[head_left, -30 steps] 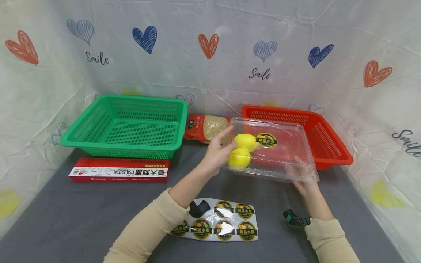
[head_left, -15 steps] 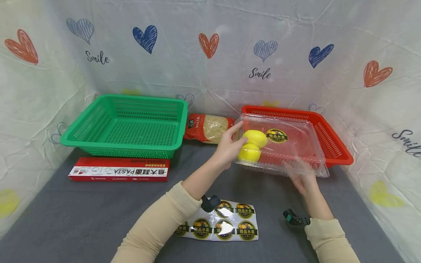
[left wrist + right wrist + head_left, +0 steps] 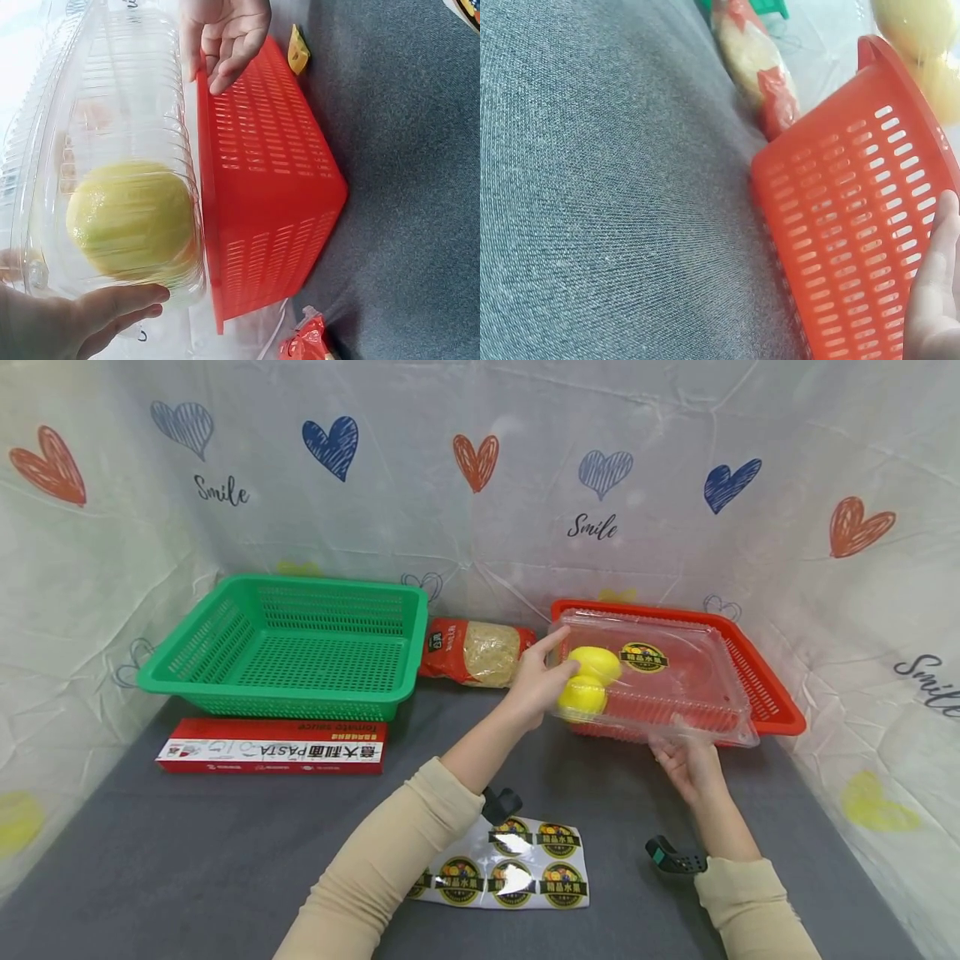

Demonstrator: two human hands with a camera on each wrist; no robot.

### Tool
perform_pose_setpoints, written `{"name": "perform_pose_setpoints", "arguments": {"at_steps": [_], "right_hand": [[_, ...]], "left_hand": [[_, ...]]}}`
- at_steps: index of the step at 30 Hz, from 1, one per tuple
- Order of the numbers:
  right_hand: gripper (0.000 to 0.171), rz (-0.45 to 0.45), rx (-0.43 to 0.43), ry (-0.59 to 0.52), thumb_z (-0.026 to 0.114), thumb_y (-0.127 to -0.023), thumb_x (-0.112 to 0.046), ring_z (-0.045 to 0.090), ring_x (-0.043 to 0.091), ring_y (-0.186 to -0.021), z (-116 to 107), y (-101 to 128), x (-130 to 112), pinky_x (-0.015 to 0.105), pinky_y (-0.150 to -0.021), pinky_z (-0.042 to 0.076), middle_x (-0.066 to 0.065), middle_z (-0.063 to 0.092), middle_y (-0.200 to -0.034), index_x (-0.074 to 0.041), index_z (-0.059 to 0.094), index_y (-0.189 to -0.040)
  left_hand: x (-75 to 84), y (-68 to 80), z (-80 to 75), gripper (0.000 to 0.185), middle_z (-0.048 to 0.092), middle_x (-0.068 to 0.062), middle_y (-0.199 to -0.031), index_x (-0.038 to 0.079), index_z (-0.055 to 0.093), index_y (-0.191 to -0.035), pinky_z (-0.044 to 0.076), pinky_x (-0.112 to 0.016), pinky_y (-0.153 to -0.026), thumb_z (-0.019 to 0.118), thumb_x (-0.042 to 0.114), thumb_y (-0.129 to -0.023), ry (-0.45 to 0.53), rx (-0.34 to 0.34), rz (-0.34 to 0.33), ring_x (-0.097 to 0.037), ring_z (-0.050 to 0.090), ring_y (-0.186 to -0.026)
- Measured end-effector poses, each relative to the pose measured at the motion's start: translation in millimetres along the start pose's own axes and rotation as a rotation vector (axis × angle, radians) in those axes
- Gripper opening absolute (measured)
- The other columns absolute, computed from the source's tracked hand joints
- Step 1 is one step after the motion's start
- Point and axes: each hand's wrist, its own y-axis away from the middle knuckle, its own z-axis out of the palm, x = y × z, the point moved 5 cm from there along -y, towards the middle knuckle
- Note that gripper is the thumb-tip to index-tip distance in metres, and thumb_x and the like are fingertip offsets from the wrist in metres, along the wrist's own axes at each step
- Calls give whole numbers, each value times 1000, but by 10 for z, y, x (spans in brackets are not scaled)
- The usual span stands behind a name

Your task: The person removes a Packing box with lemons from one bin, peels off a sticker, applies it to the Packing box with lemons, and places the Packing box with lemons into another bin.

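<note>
Clear plastic box with two lemons is gripped by both hands over the red basket: left hand fingers curl on its left end, right hand pinches its near edge. A noodle packet lies just left, a green basket beyond it, and a sticker sheet lies nearer.

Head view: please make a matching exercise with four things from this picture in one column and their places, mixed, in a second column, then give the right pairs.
Things:
1. clear plastic clamshell box
2. pasta box
3. sticker sheet
4. noodle packet

Places:
A. between the green basket and the red basket
B. held by both hands over the red basket
C. on the cloth in front of the green basket
D. flat on the cloth between the two forearms

Pairs: 1-B, 2-C, 3-D, 4-A
</note>
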Motion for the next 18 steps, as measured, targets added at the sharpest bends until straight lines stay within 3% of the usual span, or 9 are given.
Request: {"name": "perform_pose_setpoints", "arguments": {"at_steps": [2, 9, 12, 18], "right_hand": [[15, 7, 11, 2, 54, -92, -13, 66, 21, -87, -5, 4, 6, 34, -75, 53, 7, 67, -97, -11, 54, -107], [21, 10, -19, 16, 52, -94, -15, 65, 24, -91, 5, 4, 15, 32, -80, 50, 7, 67, -100, -12, 47, -114], [24, 15, -33, 3, 52, -93, -15, 65, 25, -90, 15, 7, 20, 32, -81, 50, 8, 67, -100, -12, 42, -115], [15, 8, -60, -9, 53, -93, -15, 66, 26, -89, 21, 13, 6, 32, -82, 50, 9, 68, -97, -9, 51, -106]], "left_hand": [[-4, -19, 12, 52, 32, 0, -145, 21, 44, -137, 45, -32, -90, 56, 6, -89, -6, 10, -16, -17, 30, -130], [-19, -130, 43, 51, 31, 0, -145, 21, 46, -136, 49, -32, -81, 56, 6, -89, 8, 45, -40, -20, 34, -125], [-18, -182, 52, 50, 32, 1, -145, 22, 46, -136, 48, -32, -85, 56, 7, -89, 4, 67, -48, -20, 34, -126], [4, -257, 104, 51, 34, 2, -144, 23, 46, -136, 50, -27, -77, 57, 8, -89, 0, 80, -49, -17, 35, -124]]}}
